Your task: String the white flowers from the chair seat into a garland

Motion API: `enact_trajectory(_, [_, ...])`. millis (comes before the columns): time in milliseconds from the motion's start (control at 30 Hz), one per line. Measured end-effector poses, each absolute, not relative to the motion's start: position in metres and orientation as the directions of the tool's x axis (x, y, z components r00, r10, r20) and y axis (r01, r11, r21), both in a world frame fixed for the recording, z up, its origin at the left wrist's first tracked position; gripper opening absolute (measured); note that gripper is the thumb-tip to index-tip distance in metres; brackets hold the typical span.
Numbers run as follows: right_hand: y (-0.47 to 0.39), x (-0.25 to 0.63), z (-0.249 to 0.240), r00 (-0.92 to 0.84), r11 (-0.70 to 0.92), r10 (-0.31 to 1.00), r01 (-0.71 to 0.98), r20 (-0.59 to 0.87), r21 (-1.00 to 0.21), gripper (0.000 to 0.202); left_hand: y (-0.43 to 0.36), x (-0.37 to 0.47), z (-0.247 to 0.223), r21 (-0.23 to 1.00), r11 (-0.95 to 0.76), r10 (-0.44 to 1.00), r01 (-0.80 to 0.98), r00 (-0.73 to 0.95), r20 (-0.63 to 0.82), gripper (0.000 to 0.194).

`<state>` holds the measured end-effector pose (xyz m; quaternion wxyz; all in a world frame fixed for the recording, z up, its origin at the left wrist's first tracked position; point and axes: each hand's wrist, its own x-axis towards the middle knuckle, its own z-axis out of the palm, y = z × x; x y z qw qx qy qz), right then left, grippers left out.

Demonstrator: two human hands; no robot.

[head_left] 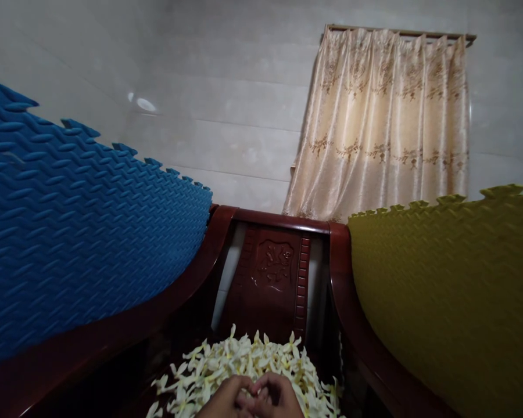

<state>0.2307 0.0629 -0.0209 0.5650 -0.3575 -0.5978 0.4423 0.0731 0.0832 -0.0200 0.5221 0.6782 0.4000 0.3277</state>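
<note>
A heap of white flowers (253, 354) with pale yellow centres lies on the seat of a dark red wooden chair (265, 313). Over the near side of that heap, at the bottom of the view, my left hand (226, 396) and my right hand (282, 396) meet with their fingertips together. Both hands have curled, closed fingers. Whatever sits between the fingertips is too small and shaded to name. Flowers surround the hands on the left, right and far side.
A blue foam mat (91, 220) stands along the left armrest (174, 296), and a yellow foam mat (444, 290) along the right armrest (361, 319). Behind the carved chair back hangs a beige curtain (383, 122) against a tiled wall (226, 104).
</note>
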Motion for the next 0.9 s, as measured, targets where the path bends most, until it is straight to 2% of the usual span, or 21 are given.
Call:
enact_trajectory(133, [0.062, 0.235, -0.020, -0.074, 0.433, 0.900, 0.037, 0.429, -0.901, 0.048, 0.076, 0.071, -0.014, 0.946, -0.184, 0.901, 0.269, 0.431, 0.052, 0.058])
enact_trajectory(233, [0.062, 0.238, -0.018, -0.057, 0.463, 0.886, 0.109, 0.459, -0.880, 0.044, 0.075, 0.072, -0.014, 0.929, -0.194, 0.930, 0.314, 0.359, 0.073, 0.049])
enact_trajectory(400, [0.060, 0.238, -0.015, -0.028, 0.509, 0.858, 0.182, 0.514, -0.841, 0.040, 0.075, 0.078, -0.009, 0.938, -0.149, 0.900, 0.313, 0.436, -0.003, 0.038])
enact_trajectory(500, [0.059, 0.237, -0.016, -0.036, 0.521, 0.850, 0.198, 0.525, -0.830, 0.037, 0.073, 0.078, -0.006, 0.934, -0.136, 0.911, 0.331, 0.412, -0.013, 0.037])
enact_trajectory(667, [0.062, 0.237, -0.020, -0.072, 0.442, 0.897, 0.185, 0.436, -0.878, 0.034, 0.072, 0.078, -0.009, 0.941, -0.136, 0.950, 0.310, 0.311, 0.036, 0.041])
enact_trajectory(800, [0.063, 0.237, -0.024, -0.109, 0.336, 0.940, 0.114, 0.325, -0.935, 0.040, 0.076, 0.078, -0.013, 0.922, -0.118, 0.977, 0.369, 0.210, 0.041, 0.046])
enact_trajectory(900, [0.063, 0.237, -0.024, -0.094, 0.343, 0.938, 0.097, 0.335, -0.934, 0.042, 0.079, 0.077, -0.013, 0.909, -0.142, 0.984, 0.392, 0.158, 0.085, 0.051])
